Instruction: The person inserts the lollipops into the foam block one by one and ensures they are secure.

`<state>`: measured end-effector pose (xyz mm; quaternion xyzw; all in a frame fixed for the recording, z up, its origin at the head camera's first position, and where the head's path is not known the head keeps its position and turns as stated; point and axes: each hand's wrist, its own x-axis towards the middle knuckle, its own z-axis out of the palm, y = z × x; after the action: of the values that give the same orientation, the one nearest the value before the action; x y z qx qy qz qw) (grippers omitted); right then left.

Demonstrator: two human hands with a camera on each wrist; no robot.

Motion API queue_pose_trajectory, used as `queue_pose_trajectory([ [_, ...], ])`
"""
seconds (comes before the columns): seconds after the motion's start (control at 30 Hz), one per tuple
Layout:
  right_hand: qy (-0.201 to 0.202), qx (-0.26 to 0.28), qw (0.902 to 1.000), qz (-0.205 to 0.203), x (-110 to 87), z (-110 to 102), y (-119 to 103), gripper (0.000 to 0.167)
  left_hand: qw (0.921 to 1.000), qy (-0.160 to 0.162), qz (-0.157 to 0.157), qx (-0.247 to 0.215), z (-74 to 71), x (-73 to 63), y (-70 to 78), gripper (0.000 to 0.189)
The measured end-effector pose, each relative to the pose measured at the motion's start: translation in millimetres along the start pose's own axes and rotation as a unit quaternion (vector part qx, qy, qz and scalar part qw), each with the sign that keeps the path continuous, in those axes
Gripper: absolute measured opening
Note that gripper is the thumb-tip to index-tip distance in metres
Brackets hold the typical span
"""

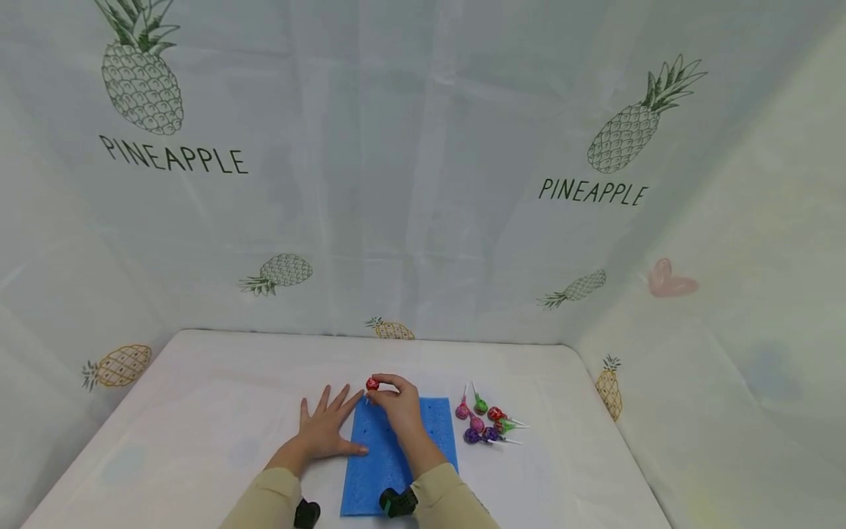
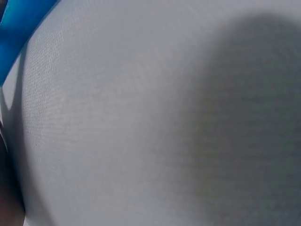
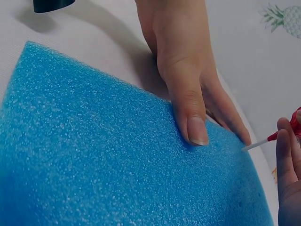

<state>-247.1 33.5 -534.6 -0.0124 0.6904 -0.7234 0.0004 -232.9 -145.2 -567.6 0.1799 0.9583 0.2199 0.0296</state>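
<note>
My right hand pinches a red-wrapped lollipop at the far left corner of a blue foam sheet. In the right wrist view, its white stick slants down to the foam near the edge; whether the tip is inside the foam I cannot tell. My left hand lies with fingers spread at the foam's left side. Its thumb presses on the foam's top, and the index fingertip is close to the stick. The left wrist view catches mostly white cloth and a corner of blue foam.
Several lollipops in pink, green, red and purple wrappers lie in a loose group right of the foam. Small dark holes dot the foam. White cloth covers the table, and pineapple-printed curtains surround it.
</note>
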Motion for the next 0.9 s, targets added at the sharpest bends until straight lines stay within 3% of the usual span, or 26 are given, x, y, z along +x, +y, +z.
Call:
queue_pose_trajectory([
  [0.23, -0.010, 0.008, 0.9999, -0.005, -12.3, 1.8, -20.7, 0.026, 1.0000, 0.004, -0.001, 0.003, -0.4, -1.5, 1.7, 0.113],
  [0.5, -0.007, 0.024, 0.9997, 0.000, -2.4, 3.8, 6.6, 0.029, 0.9999, 0.005, -0.014, 0.008, 12.9, 1.7, -7.5, 0.117],
  [0.73, -0.005, 0.035, 0.9993, 0.008, -2.9, 4.8, 9.2, 0.030, 0.9999, -0.011, -0.010, 0.000, 4.4, -1.0, -1.7, 0.116],
  [0.9, -0.009, 0.041, 0.9991, -0.001, -6.9, 5.8, -1.2, 0.030, 0.9997, -0.015, -0.016, 0.010, 0.9, -0.4, 0.1, 0.116],
])
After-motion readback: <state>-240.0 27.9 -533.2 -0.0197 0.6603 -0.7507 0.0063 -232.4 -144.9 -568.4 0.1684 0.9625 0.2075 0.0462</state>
